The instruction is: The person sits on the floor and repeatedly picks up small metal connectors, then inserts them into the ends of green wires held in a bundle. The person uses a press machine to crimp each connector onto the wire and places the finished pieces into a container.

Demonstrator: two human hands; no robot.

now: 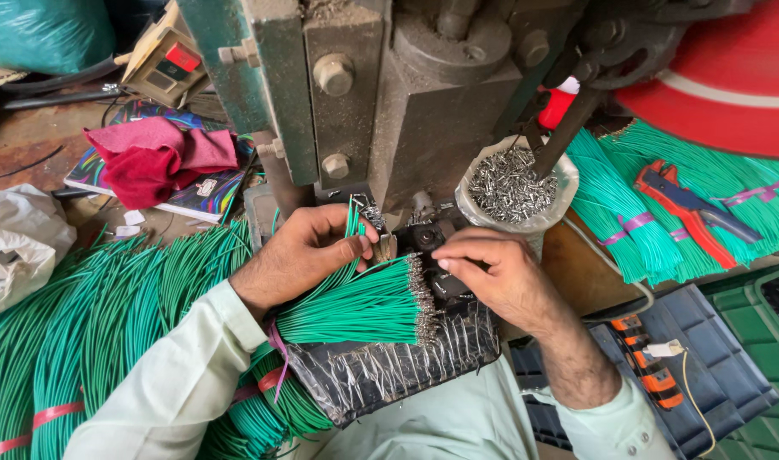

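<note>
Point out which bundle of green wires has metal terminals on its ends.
The short green bundle under the left hand: its tips carry silvery terminals, unlike the plain bundles at right.

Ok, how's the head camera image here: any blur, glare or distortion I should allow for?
Head view: even, soft daylight, no hard shadows. The left hand, right hand and green wire bundle are sharp. The red wheel at the upper right is smeared, apparently by motion. Mild glare on the black plastic wrap. The wide lens bows the edges slightly. The press body looks dim.
</note>
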